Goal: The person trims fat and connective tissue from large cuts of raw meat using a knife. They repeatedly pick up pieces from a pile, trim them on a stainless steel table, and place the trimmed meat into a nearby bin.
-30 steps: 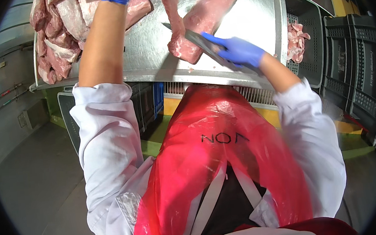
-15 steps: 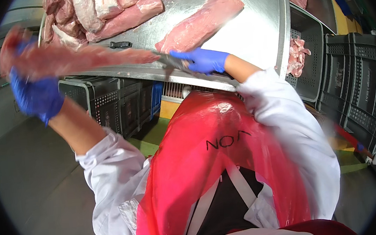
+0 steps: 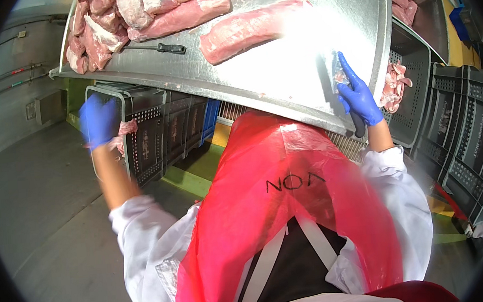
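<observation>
My right hand (image 3: 360, 96), in a blue glove, is closed around a knife (image 3: 339, 74) at the right front of the metal table (image 3: 190, 78). The dark handle end shows below the hand, and the blade points away from me. My blue-gloved left hand (image 3: 98, 119) is smeared by motion at the near left, over the end of a dark grey crate (image 3: 144, 137). Pink meat (image 3: 117, 142) shows beside that hand; whether the fingers touch it I cannot tell. A trimmed pork loin (image 3: 254, 29) lies on the table between the hands, beyond them.
Several meat pieces (image 3: 179, 14) are heaped at the table's far left, with a black-handled tool (image 3: 171, 48) beside them. At the right, a grey crate (image 3: 414, 112) holds small meat trimmings (image 3: 395, 86), near a metal bin (image 3: 427, 17) and stacked dark crates (image 3: 457, 117).
My left hand has moved down from above the table's left edge, and the long meat strip is no longer in it. My right hand has swung rightward with the knife.
</observation>
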The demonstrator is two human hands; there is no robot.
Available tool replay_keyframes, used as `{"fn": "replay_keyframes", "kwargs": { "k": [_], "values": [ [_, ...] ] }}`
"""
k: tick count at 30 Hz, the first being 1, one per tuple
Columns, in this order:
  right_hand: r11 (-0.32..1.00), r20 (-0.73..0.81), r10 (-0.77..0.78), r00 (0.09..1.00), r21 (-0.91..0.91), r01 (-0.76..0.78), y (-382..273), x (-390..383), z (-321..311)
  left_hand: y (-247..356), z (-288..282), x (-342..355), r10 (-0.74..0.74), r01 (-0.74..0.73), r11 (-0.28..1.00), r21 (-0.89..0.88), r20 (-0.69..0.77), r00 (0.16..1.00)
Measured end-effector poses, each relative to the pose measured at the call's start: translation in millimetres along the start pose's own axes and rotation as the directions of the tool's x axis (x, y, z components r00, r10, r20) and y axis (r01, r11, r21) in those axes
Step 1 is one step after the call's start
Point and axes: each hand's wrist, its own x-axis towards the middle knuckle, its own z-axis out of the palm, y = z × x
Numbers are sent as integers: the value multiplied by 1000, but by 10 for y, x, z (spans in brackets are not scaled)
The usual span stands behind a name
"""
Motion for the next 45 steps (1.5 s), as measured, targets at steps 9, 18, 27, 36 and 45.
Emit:
{"fn": "replay_keyframes", "kwargs": {
  "k": [9,18,27,36,45],
  "values": [
    [993,-210,65,976,107,-44,180,-567,-82,3759,1637,567,432,-436,897,-71,344,834],
    [953,-440,87,894,297,53,889,-1154,-283,3365,2428,274,516,-265,792,-549,373,771],
    [954,-555,12,832,255,157,928,-201,-219,4681,2011,109,935,-933,354,-57,46,352],
    [923,-790,-76,609,176,342,667,599,-62,4731,1717,95,821,-772,545,-327,397,411],
    [921,-859,-61,508,147,360,1017,946,1008,4748,1848,318,843,-761,497,-417,440,309]
  ]
}}
